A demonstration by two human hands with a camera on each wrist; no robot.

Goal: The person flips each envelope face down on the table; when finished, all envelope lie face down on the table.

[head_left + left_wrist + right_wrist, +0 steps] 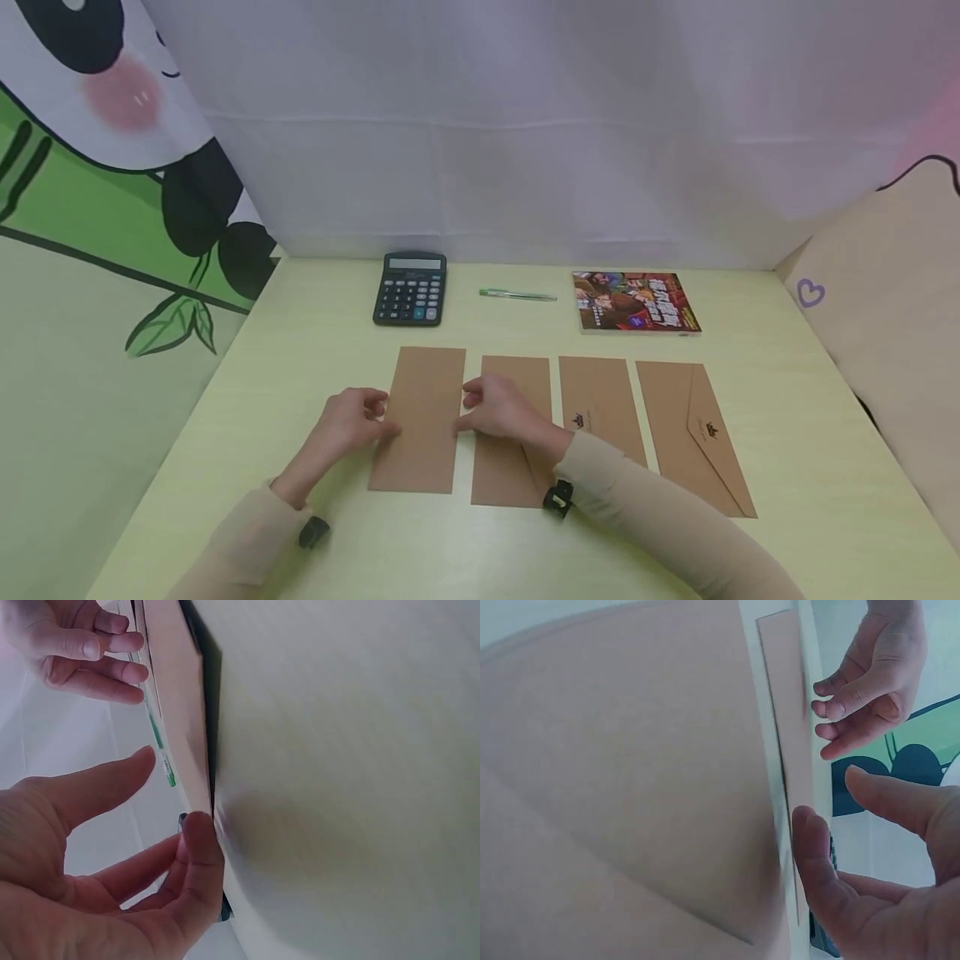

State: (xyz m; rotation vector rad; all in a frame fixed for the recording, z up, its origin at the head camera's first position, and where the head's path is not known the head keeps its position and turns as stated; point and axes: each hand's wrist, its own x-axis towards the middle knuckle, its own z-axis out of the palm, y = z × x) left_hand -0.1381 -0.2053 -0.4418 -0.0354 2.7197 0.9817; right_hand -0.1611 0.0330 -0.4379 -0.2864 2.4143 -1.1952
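Observation:
A plain brown paper envelope (417, 421) lies on the table with its smooth face up, leftmost in a row. At its left edge is my left hand (352, 425), fingertips right at the paper and fingers loosely bent, with the thumb apart from them. My right hand (506, 408) reaches over the second envelope (498, 471), its fingertips by the right edge of the plain one. In the left wrist view, a dark shadow shows under the near edge of the plain envelope (180, 697). The right wrist view shows the right thumb and fingers spread apart.
Right of these lie a third envelope (600, 383) and a fourth envelope (675, 417) with a flap and crown print. Behind the row are a black calculator (410, 289), a green pen (517, 294) and a colourful book (636, 302). A white curtain hangs at the back.

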